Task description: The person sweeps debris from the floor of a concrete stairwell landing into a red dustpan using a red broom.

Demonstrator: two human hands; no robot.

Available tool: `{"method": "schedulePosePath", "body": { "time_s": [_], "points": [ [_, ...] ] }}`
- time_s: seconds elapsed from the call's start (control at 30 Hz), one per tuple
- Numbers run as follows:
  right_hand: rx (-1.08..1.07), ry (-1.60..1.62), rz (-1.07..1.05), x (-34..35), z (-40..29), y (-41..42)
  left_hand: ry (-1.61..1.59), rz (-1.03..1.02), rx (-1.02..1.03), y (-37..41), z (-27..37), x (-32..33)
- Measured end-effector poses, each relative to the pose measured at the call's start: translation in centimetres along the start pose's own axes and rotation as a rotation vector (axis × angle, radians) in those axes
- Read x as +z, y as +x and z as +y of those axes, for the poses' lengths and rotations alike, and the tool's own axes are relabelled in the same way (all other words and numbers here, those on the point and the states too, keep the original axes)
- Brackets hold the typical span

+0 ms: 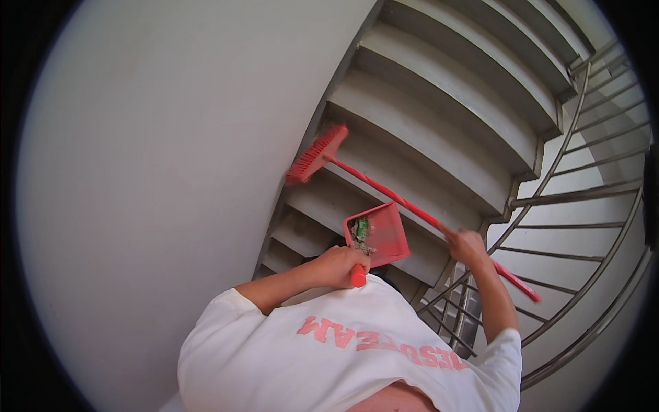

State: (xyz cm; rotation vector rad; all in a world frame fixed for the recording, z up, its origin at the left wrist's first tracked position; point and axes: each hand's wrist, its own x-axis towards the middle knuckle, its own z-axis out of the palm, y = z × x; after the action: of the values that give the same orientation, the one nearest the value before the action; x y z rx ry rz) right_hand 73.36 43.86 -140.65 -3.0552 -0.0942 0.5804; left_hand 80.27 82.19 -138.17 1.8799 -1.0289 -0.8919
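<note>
My left hand (pixel 344 265) is closed around the upper end of a dustpan's red handle (pixel 358 276). Below it the red plastic dustpan (pixel 388 234) holds a green wrapper (pixel 362 228) and greyish debris (pixel 366 248). My right hand (pixel 466 248) grips the red broom handle (pixel 396 198), whose free end sticks out behind my wrist. That handle slants across the stairs to the broom head (pixel 318 154), which is blurred. Its red bristles face the wall at the side of a step; whether they touch it I cannot tell.
Grey stairs (pixel 427 118) rise ahead, with more steps beneath me. A plain white wall (pixel 170 154) with a dark skirting (pixel 323 98) borders them on the left. Along the right runs a metal railing (pixel 576 191), near my right forearm.
</note>
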Motion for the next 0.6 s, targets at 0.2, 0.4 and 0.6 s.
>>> {"method": "schedulePosePath", "body": {
  "time_s": [0.2, 0.4, 0.6],
  "points": [
    [-0.085, -0.119, -0.092, -1.4, 2.9, 11.2, -0.004, 0.131, -0.064, -0.7, 2.2, 3.1],
    [0.122, 0.009, -0.217, -0.3, 4.7, 6.4, -0.056, 0.167, -0.093, -0.1, 3.3, 1.4],
    [0.351, 0.119, -0.326, 0.9, 6.5, -6.0, 0.0, 0.064, -0.051, 1.0, 3.2, 0.3]
  ]
}}
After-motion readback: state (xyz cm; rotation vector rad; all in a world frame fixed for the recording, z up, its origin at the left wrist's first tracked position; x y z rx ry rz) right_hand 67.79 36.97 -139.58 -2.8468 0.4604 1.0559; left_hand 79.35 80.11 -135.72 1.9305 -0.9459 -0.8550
